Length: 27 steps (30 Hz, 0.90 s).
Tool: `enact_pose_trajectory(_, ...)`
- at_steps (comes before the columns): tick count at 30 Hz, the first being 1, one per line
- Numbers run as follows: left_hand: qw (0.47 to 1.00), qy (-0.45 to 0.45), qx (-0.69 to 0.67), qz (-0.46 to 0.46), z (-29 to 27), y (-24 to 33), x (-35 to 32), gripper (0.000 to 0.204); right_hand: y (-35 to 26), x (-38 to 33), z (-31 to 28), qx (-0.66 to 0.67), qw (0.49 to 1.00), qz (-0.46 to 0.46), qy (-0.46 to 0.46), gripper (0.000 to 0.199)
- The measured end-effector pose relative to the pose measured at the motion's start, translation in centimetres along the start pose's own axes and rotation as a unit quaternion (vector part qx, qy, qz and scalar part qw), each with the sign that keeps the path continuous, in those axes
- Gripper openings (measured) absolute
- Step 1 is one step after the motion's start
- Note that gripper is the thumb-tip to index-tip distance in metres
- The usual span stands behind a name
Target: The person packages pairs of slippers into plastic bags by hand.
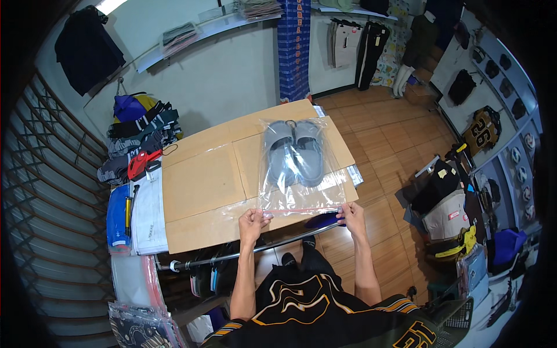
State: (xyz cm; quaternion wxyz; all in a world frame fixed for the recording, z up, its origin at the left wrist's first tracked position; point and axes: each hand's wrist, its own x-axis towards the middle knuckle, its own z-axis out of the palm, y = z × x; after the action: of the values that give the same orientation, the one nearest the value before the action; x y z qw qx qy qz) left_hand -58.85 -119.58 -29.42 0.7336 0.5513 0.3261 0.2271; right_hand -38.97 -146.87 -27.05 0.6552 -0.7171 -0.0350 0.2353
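Between the hands, a clear plastic bag (pixel 299 168) holding a pair of grey slippers (pixel 295 152) lies on the cardboard-topped desk (pixel 203 185), its pink-striped mouth nearest the person. The left hand (pixel 253 220) and right hand (pixel 350 213) are both closed, pinching the bag's near corners. Because the near edge overhangs the desk, an uneven tug could crease the mouth or drag the slippers off toward the metal rail (pixel 249 250) below the hands.

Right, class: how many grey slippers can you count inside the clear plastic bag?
2. One slipper lies on the left and the other slipper on the right, side by side inside the clear bag on the cardboard.
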Motion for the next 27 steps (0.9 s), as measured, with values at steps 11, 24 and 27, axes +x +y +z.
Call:
enact_pose_trajectory(11,0.998,-0.019,0.019,-0.056,1.0,1.7,-0.2,0.020,-0.2,-0.2,1.2,0.011,1.000,0.022,0.005,0.027)
enact_pose_trajectory(24,0.996,-0.021,0.032,-0.078,1.3,2.6,-0.1,0.024,-0.7,-1.0,2.1,0.071,0.996,0.047,0.008,0.031)
enact_pose_trajectory(27,0.993,-0.033,0.072,-0.093,1.6,2.8,-0.1,0.024,-0.4,-0.9,2.1,0.068,0.996,0.052,0.003,0.031)
